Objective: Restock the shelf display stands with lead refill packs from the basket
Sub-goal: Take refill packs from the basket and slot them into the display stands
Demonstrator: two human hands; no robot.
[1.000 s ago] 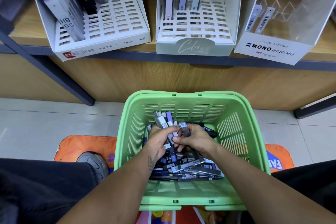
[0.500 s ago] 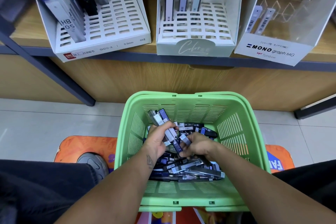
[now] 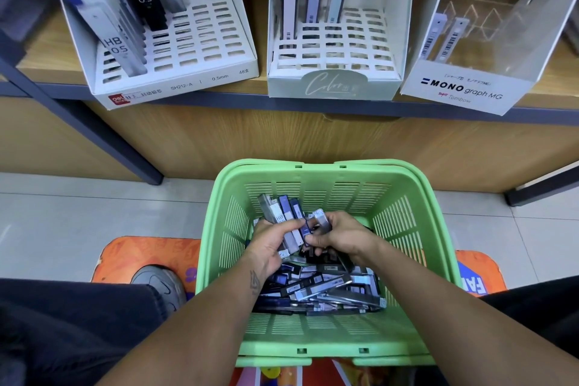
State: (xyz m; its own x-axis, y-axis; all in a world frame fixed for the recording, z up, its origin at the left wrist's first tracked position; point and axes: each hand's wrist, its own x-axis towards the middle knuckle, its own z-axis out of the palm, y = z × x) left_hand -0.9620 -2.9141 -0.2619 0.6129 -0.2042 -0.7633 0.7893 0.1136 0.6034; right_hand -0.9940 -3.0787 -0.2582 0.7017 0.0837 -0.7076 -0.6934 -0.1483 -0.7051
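I see my left hand clamping a fan of flat packs; my right hand pinches one slim pack inside the slotted plastic basket.

Glossy green plastic basket, wood-grain shelf, matt white cardboard stands.

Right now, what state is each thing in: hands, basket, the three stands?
Left hand: gripping a fanned bunch of packs.
Right hand: pinching one pack.
Basket: on the floor, holding a loose pile of packs.
Left stand: partly filled, most slots bare.
Middle stand: three packs upright at the back.
Right stand: two packs inside.
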